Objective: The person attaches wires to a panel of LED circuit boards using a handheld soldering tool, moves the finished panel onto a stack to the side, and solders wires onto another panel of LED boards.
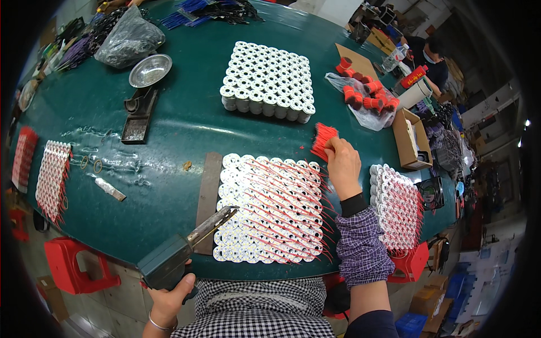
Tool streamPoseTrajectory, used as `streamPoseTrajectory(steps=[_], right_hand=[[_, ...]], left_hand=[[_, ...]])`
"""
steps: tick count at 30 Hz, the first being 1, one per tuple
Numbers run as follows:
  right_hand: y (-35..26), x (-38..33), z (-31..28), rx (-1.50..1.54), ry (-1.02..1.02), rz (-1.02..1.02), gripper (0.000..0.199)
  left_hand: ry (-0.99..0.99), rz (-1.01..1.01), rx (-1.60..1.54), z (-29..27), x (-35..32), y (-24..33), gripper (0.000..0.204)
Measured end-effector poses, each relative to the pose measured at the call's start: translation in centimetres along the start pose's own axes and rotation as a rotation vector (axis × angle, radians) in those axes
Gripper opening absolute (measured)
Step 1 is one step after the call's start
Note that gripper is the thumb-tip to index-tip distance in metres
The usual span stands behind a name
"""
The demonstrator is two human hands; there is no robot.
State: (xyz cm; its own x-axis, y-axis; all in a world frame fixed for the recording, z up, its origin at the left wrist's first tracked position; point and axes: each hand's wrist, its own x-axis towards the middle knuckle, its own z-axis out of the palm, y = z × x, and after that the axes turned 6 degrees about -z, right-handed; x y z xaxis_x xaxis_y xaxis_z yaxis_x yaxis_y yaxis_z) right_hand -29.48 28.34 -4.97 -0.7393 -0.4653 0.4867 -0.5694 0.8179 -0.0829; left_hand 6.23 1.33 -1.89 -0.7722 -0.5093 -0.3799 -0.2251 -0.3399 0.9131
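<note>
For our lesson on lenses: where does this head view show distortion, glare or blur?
Head view: the green table's edge bows with fisheye distortion; dark vignette fills the corners; the round metal bowl glints; the far right edge looks soft; the right hand holding red wires is sharp.

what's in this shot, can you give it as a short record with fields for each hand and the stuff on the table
left hand: grips a green soldering gun, tip over the near board
right hand: holds a bunch of red wires
near board: round white discs in rows, red wires on most
far block: bare white discs, no wires
right board: discs with red wires
table: dark green
other items: metal bowl, grey bag, cardboard box
other person: at the far right edge
</note>
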Motion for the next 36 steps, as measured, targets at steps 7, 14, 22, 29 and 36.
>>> streamPoseTrajectory(steps=[7, 14, 22, 29, 36], right_hand=[[0.0, 0.0, -1.1, 0.068, -0.005, 0.012, 0.002], [-0.6, -0.3, -5.2, -0.105, -0.151, -0.065, 0.004], [-1.4, -1.6, -5.9, -0.598, -0.444, -0.312, 0.006], [-1.2, -3.0, -6.8, -0.518, -0.398, -0.237, 0.006], [-12.1, -7.1, -10.5, 0.325, -0.022, -0.286, 0.023]], left_hand=[[-0.025, 0.017, -0.006, -0.2, -0.1, 0.0, 0.044], [-0.002, 0.019, -0.020, -0.4, -0.6, 0.2, 0.043], [-0.029, -0.009, -0.011, -0.8, -1.2, 0.0, 0.055], [-0.117, -0.049, -0.314, -1.5, -1.6, -0.4, 0.041], [-0.118, -0.143, -0.362, -1.9, -2.4, -0.5, 0.038]])
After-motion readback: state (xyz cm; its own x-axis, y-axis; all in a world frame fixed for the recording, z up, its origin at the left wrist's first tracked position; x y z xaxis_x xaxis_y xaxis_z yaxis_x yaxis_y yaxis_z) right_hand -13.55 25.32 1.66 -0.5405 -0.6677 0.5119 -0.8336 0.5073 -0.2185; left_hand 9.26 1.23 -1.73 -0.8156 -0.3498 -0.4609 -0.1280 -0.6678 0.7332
